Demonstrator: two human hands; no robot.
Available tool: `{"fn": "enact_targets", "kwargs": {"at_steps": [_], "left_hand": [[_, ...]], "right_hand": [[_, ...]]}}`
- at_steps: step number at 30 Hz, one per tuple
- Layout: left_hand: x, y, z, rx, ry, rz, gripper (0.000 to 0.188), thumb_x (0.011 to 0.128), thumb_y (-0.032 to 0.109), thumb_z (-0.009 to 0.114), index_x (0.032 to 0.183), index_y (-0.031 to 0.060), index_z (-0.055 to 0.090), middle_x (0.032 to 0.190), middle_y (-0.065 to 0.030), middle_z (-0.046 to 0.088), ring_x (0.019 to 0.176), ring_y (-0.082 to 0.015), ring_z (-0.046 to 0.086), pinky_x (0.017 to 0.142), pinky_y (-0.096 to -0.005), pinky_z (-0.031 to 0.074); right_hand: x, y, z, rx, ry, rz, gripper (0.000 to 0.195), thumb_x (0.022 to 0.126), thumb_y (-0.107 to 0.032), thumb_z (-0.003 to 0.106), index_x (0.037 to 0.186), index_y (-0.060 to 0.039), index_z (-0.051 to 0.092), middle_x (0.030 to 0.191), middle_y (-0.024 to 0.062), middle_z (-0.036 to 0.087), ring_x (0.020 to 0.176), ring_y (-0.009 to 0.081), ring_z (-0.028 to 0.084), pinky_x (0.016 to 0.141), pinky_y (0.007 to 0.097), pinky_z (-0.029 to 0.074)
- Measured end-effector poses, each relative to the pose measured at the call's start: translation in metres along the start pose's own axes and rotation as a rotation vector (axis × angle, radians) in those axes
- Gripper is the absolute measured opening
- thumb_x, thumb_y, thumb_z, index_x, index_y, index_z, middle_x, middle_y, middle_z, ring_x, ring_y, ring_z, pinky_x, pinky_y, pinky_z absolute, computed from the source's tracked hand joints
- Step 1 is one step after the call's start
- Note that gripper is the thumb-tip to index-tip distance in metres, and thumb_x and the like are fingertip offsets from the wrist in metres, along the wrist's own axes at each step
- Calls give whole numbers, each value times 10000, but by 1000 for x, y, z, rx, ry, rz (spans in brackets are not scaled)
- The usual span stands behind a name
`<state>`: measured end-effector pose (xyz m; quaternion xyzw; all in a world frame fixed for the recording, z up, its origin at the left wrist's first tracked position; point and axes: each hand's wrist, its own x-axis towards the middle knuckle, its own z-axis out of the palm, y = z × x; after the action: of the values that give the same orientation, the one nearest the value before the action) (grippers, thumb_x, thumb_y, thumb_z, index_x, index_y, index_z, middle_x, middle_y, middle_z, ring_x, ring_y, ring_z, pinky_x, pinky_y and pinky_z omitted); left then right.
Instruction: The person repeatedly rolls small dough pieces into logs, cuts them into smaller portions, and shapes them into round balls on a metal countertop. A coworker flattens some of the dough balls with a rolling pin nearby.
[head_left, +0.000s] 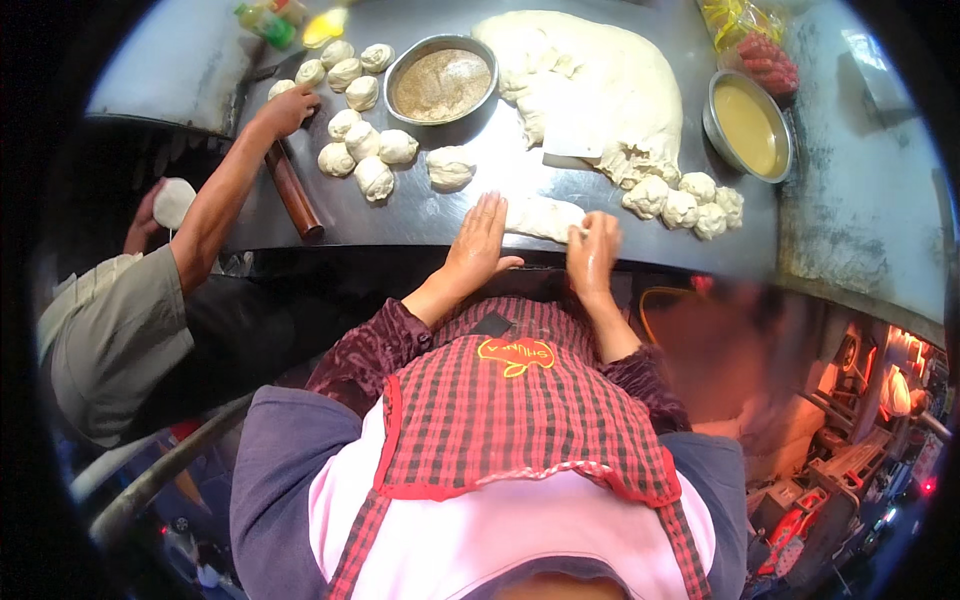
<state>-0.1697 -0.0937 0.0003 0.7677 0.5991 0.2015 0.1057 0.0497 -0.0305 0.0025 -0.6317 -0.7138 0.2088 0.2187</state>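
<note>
A flattened strip of dough (544, 217) lies near the front edge of the metal worktop. My left hand (478, 236) rests at its left end, palm down, with straight fingers and the thumb out to the side. At the strip's right end, the curled fingers of my right hand (592, 251) grip the dough. Beyond the strip spreads a large mass of soft dough (622, 82), with a white scraper (574, 142) against its near side. Several knotted dough balls (680, 208) sit together to the right. A single dough piece (450, 166) lies to the left.
A co-worker's hand (289, 111) reaches among several dough balls (363, 140); their other hand holds a pale dough disc (174, 202). A wooden rolling pin (292, 191) lies at the left. A metal bowl (388, 94) contains brown powder; another bowl (712, 146) contains yellowish liquid.
</note>
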Motion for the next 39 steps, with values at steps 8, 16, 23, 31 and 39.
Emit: {"fn": "enact_targets", "kwargs": {"at_steps": [8, 16, 23, 31, 39], "left_hand": [[-1, 17, -6, 223, -246, -138, 1115, 697, 527, 832, 1538, 27, 297, 1604, -238, 265, 1486, -411, 266, 1152, -623, 254], [1, 19, -2, 262, -243, -139, 1185, 669, 555, 823, 1565, 31, 252, 1638, -176, 230, 1502, -377, 247, 1164, -555, 286], [30, 5, -34, -98, 43, -118, 659, 813, 293, 788, 1348, 11, 526, 1436, -278, 476, 1286, -447, 500, 1062, -483, 422], [159, -168, -82, 349, 96, -286, 181, 788, 258, 751, 768, 78, 761, 792, -167, 720, 788, -375, 697, 710, -456, 558], [169, -176, -64, 234, -92, -403, 175, 853, 149, 633, 869, 18, 748, 856, -251, 710, 845, -415, 718, 769, -501, 569]], "right_hand": [[20, 117, -84, 293, 300, 238, 112, 942, -9, 563, 1042, 37, 582, 988, 126, 648, 840, 194, 626, 767, 339, 531], [52, 57, -97, 448, -367, -113, 511, 862, -144, 718, 1307, 52, 563, 1370, 265, 545, 1285, 388, 514, 1115, 454, 372], [231, 180, -172, -29, -18, 32, 764, 954, -517, 623, 1440, 51, 466, 1265, 304, 629, 1188, 396, 618, 1026, 418, 449], [239, 170, -156, -279, 170, -87, 462, 1014, -428, 542, 1062, 15, 667, 834, 190, 681, 800, 341, 649, 753, 459, 487], [3, 25, 3, 127, 16, -291, 467, 960, -272, 608, 1301, 47, 580, 1306, 264, 600, 1254, 398, 545, 1088, 486, 392]]}}
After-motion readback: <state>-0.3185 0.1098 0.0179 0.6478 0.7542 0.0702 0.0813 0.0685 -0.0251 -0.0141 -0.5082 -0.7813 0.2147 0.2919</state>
